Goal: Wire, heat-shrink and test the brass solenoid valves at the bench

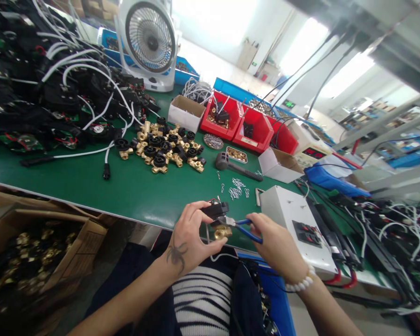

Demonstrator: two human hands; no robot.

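My left hand (192, 231) grips a black-and-brass valve assembly (221, 232) at the front edge of the green bench. Its black housing (215, 210) is on top, the brass body below, and a white cable hangs from it. In my right hand (275, 240) is a pair of blue-handled pliers (247, 229). The plier jaws meet the assembly between the black part and the brass; whether they pinch something small there I cannot tell. Just beyond my hands, small wire clips (236, 189) lie scattered on the bench.
Brass fittings with black caps (161, 147) are heaped beyond my left hand. A grey hammer-shaped tool (236, 167) lies before the red bins (254, 130). A grey metal box (294, 224) stands close on the right. Cabled black units (56, 98) crowd the left, near a fan (150, 42).
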